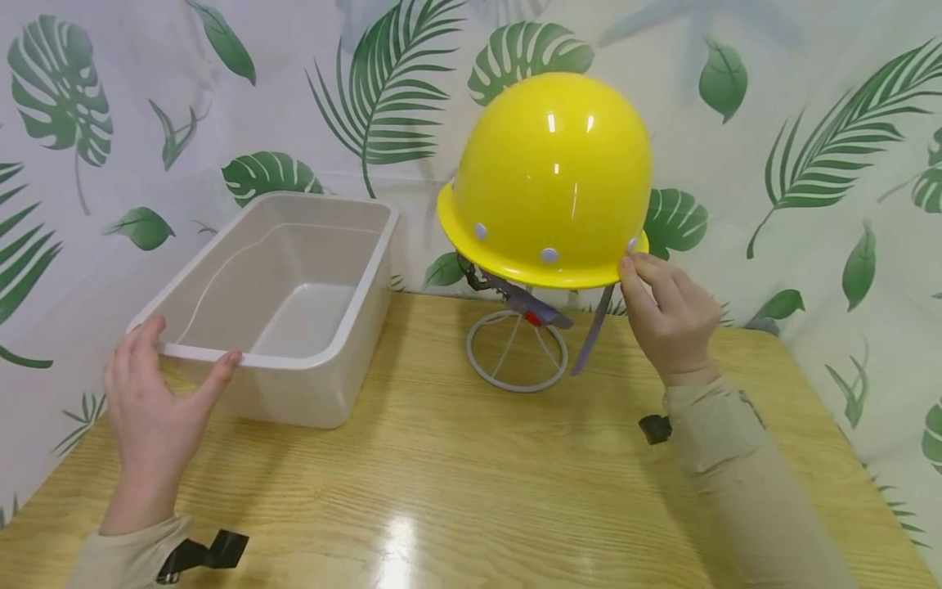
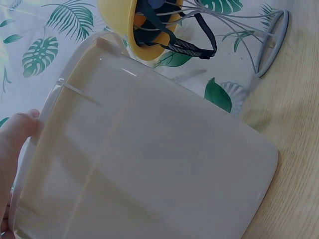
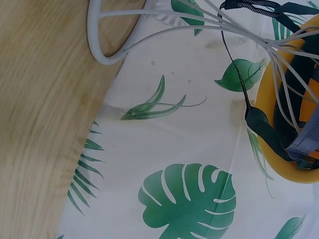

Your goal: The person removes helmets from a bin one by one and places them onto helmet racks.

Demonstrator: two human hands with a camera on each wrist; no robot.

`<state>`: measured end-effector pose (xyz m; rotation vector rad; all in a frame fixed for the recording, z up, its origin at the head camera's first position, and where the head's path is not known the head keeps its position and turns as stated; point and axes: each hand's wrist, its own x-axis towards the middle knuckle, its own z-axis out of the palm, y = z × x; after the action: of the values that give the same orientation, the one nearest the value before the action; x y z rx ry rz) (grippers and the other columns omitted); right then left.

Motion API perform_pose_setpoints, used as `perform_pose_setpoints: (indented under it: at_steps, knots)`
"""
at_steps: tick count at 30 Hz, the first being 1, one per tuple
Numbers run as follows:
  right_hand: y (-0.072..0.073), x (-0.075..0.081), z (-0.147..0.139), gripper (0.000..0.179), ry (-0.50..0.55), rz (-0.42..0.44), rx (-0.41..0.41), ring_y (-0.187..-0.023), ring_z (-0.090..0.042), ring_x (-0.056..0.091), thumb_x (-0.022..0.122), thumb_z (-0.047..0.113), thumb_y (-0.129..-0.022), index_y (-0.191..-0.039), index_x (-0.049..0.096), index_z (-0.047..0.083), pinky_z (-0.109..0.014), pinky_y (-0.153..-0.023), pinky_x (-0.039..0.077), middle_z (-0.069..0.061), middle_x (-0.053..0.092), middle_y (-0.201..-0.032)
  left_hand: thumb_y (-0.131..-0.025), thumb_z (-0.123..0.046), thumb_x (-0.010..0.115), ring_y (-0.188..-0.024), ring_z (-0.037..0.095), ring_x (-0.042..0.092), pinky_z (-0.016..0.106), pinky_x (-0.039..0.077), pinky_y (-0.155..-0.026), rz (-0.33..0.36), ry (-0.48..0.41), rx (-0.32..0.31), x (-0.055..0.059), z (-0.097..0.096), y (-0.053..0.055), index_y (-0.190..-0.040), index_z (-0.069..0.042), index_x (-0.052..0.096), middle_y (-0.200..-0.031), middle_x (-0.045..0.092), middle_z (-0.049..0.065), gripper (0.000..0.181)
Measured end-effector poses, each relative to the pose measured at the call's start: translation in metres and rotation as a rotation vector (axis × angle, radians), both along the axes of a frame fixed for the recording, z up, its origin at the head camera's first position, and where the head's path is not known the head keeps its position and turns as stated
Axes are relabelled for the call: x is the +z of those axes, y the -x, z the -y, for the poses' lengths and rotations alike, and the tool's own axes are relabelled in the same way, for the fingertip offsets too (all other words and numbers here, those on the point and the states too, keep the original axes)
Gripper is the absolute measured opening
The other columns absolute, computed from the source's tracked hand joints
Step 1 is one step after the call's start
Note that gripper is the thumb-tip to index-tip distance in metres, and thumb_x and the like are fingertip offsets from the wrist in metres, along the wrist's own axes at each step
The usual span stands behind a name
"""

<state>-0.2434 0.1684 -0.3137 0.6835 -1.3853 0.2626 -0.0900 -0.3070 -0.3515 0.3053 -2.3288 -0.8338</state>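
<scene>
A glossy yellow hard hat [image 1: 552, 172] sits on a white wire stand [image 1: 518, 384], its brim raised above the tabletop. My right hand [image 1: 670, 311] pinches the brim's right edge between thumb and fingers. Straps [image 3: 259, 129] dangle below the hat, and its inner harness shows in the right wrist view. To the left, a beige plastic bin [image 1: 353, 327] rests on the table with nothing inside. My left hand [image 1: 158, 401] holds its near left corner, thumb and fingers spread along the rim. The left wrist view shows the bin's outer wall [image 2: 164, 144] close up.
The wooden table [image 1: 471, 491] reaches back to a white wall covering [image 1: 773, 270] printed with green leaves. Bin and stand are side by side near the table's back edge, a strip of tabletop between them. Dark straps [image 1: 199, 556] circle both wrists.
</scene>
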Motion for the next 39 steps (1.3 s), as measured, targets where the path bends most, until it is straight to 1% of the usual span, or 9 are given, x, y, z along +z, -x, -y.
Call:
perform_pose_setpoints:
  at_steps: [4, 8, 11, 17, 20, 24, 27, 34, 39]
  knots:
    - [-0.003, -0.002, -0.003, 0.018, 0.017, 0.074, 0.030, -0.076, -0.032, 0.067, 0.071, -0.007, -0.080, -0.092, 0.068, 0.006, -0.046, -0.059, 0.054, -0.011, 0.070, -0.088, -0.080, -0.048, 0.070, -0.134, 0.034, 0.026, 0.057, 0.019, -0.108, -0.007, 0.005, 0.001, 0.000, 0.000, 0.000, -0.148, -0.008, 0.031, -0.146, 0.035, 0.016, 0.088]
    - [-0.005, -0.003, -0.011, 0.017, 0.016, 0.176, 0.084, -0.082, -0.034, 0.064, 0.066, -0.005, -0.084, -0.097, 0.066, 0.006, -0.043, -0.074, 0.055, -0.012, 0.067, -0.091, -0.081, -0.049, 0.070, -0.134, 0.034, 0.026, 0.056, 0.019, -0.108, -0.007, 0.009, 0.000, 0.000, -0.001, -0.001, -0.148, -0.007, 0.031, -0.146, 0.035, 0.016, 0.088]
    - [-0.005, -0.003, -0.014, 0.018, 0.001, 0.208, 0.107, -0.083, -0.035, 0.062, 0.064, -0.007, -0.085, -0.098, 0.064, 0.004, -0.041, -0.078, 0.054, -0.014, 0.064, -0.092, -0.081, -0.049, 0.069, -0.135, 0.034, 0.025, 0.056, 0.018, -0.108, 0.002, 0.007, 0.000, 0.000, -0.001, -0.001, -0.148, -0.007, 0.030, -0.146, 0.034, 0.016, 0.088]
    - [-0.004, 0.002, -0.017, 0.019, -0.042, 0.210, 0.149, -0.080, -0.037, 0.058, 0.063, -0.008, -0.085, -0.100, 0.062, 0.003, -0.047, -0.070, 0.049, -0.016, 0.061, -0.091, -0.081, -0.050, 0.069, -0.134, 0.034, 0.025, 0.056, 0.018, -0.108, 0.005, 0.011, 0.002, 0.002, -0.002, -0.001, -0.148, -0.008, 0.030, -0.146, 0.034, 0.016, 0.088]
    - [-0.004, 0.005, -0.019, 0.017, -0.065, 0.224, 0.154, -0.081, -0.037, 0.056, 0.064, -0.005, -0.087, -0.101, 0.060, 0.002, -0.047, -0.070, 0.047, -0.017, 0.060, -0.092, -0.081, -0.049, 0.069, -0.133, 0.035, 0.027, 0.056, 0.020, -0.107, -0.006, 0.013, 0.003, 0.002, -0.002, -0.001, -0.147, -0.007, 0.031, -0.145, 0.035, 0.017, 0.087]
    - [-0.003, 0.005, -0.022, 0.022, -0.083, 0.248, 0.131, -0.084, -0.037, 0.054, 0.068, -0.004, -0.084, -0.103, 0.058, 0.002, -0.046, -0.073, 0.046, -0.016, 0.058, -0.095, -0.080, -0.049, 0.069, -0.132, 0.035, 0.028, 0.057, 0.021, -0.106, -0.013, 0.012, 0.007, 0.003, -0.003, -0.001, -0.147, -0.007, 0.032, -0.144, 0.036, 0.017, 0.087]
    - [-0.003, 0.005, -0.022, 0.026, -0.085, 0.247, 0.121, -0.085, -0.036, 0.054, 0.069, -0.006, -0.082, -0.103, 0.057, 0.004, -0.046, -0.074, 0.045, -0.016, 0.057, -0.097, -0.080, -0.049, 0.069, -0.132, 0.035, 0.028, 0.057, 0.021, -0.106, -0.013, 0.012, 0.007, 0.003, -0.003, -0.001, -0.147, -0.007, 0.032, -0.144, 0.036, 0.017, 0.087]
    - [-0.004, 0.007, -0.018, 0.023, -0.077, 0.231, 0.102, -0.086, -0.036, 0.053, 0.068, -0.001, -0.086, -0.104, 0.056, 0.004, -0.045, -0.073, 0.044, -0.015, 0.055, -0.098, -0.080, -0.050, 0.070, -0.133, 0.034, 0.027, 0.058, 0.022, -0.105, -0.008, 0.009, 0.007, 0.002, -0.002, 0.000, -0.147, -0.008, 0.032, -0.145, 0.036, 0.016, 0.088]
    - [-0.004, 0.009, -0.017, 0.023, -0.083, 0.220, 0.098, -0.085, -0.035, 0.053, 0.068, 0.000, -0.085, -0.104, 0.056, 0.005, -0.046, -0.072, 0.044, -0.015, 0.056, -0.097, -0.080, -0.049, 0.070, -0.133, 0.034, 0.027, 0.058, 0.021, -0.106, -0.004, 0.004, 0.004, 0.002, -0.001, 0.000, -0.147, -0.008, 0.031, -0.145, 0.035, 0.016, 0.088]
